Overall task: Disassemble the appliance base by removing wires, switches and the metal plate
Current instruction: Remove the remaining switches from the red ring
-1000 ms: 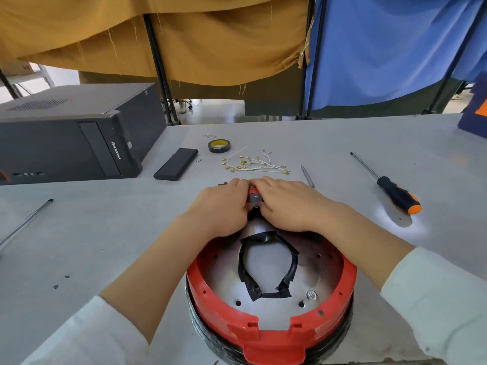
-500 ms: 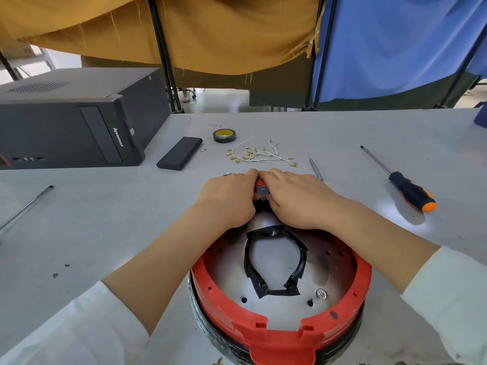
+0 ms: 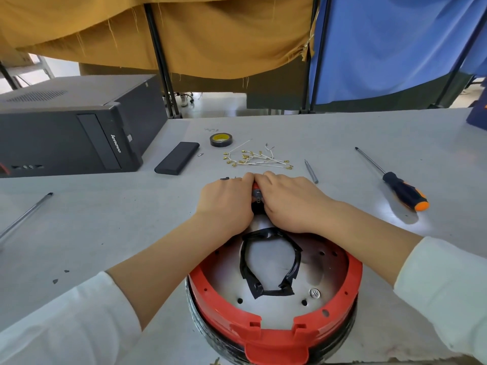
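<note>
A round red appliance base point(image 3: 274, 330) sits upside down at the near edge of the table. Inside it lies a bare metal plate point(image 3: 266, 259) with a ring of black tape point(image 3: 268, 262) stuck on it. At the base's far rim, my left hand point(image 3: 226, 204) and my right hand point(image 3: 287, 201) curl together around a small red switch part point(image 3: 257, 192) with a metal terminal. My fingers hide most of that part.
A bundle of white wires with brass terminals point(image 3: 257, 159) lies beyond my hands. Nearby are a tape roll point(image 3: 220, 140), a black slab point(image 3: 177, 158), a metal bit point(image 3: 311, 171), an orange-black screwdriver point(image 3: 395, 184), a rod point(image 3: 25, 216) and a computer case point(image 3: 73, 125).
Both hands stay clamped on the switch part at the far rim. The view has shifted slightly; nothing has come free.
</note>
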